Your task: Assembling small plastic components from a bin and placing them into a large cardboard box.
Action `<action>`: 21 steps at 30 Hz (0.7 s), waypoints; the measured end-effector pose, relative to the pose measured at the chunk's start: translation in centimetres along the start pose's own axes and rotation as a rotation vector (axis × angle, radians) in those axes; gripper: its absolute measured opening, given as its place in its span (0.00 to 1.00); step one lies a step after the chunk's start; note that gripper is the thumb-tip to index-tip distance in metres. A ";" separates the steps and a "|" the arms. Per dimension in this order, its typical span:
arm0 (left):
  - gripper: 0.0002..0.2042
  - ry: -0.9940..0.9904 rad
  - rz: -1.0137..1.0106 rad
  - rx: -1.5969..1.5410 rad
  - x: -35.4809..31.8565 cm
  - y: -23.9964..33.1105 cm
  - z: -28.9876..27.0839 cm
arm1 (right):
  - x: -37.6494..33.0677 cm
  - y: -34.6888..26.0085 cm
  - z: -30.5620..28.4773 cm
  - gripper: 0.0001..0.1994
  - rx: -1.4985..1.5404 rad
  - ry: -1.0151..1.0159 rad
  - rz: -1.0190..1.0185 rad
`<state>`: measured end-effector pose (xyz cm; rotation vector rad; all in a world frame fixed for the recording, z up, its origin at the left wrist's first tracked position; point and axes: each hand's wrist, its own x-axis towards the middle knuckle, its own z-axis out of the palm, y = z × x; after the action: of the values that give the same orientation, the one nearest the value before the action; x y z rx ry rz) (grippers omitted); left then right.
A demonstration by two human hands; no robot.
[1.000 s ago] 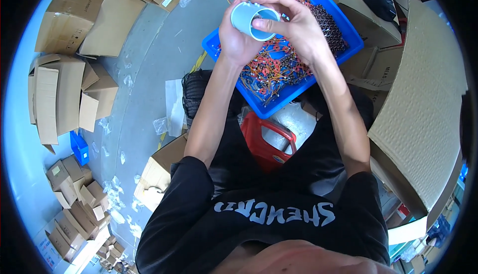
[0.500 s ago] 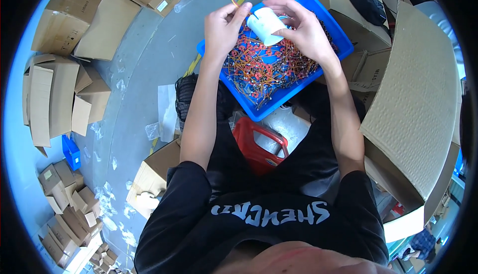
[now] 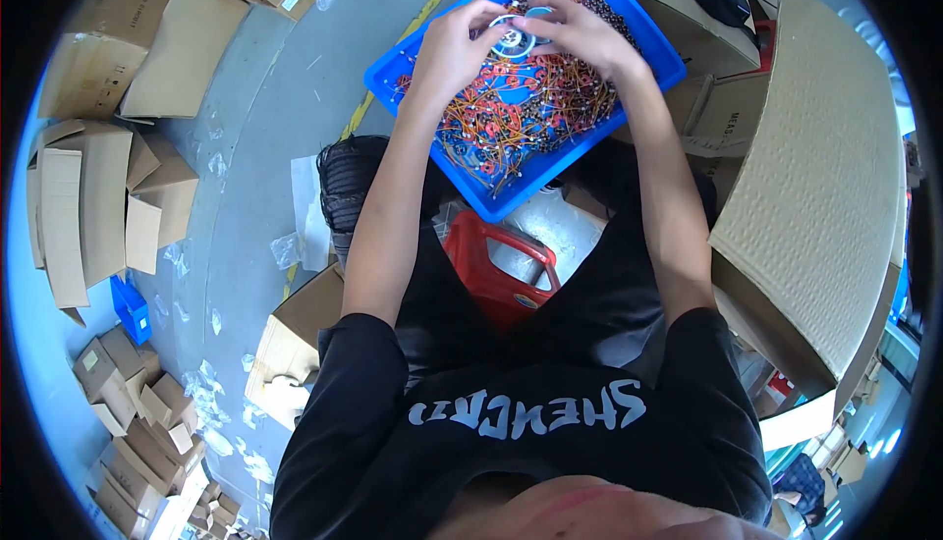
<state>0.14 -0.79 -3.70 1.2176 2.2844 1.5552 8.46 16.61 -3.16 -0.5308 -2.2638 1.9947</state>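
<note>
Both hands (image 3: 516,34) half-hide small round part (image 3: 513,37).

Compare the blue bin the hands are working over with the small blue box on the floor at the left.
The blue bin is large, open-topped and heaped with orange and dark wired parts; the small blue box is far smaller, and what it holds cannot be seen. The bin sits under the left hand and right hand; the box lies apart among cardboard cartons. Both are bright blue.
</note>
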 end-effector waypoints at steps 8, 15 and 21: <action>0.11 -0.318 -0.400 0.275 0.2 -4.7 3.2 | 2.3 5.9 -2.8 0.13 -1.110 0.088 -0.143; 0.25 0.063 -0.336 -0.110 1.8 -4.4 0.3 | 1.8 1.2 -2.7 0.08 -1.022 0.323 -0.301; 0.34 -0.076 -0.201 -1.784 1.0 5.9 -4.8 | -3.5 -6.6 -0.7 0.09 -0.078 0.159 -0.475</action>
<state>0.27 -2.75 3.74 0.3871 0.2616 2.2254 10.54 15.56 3.92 -0.1278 -2.1252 1.5815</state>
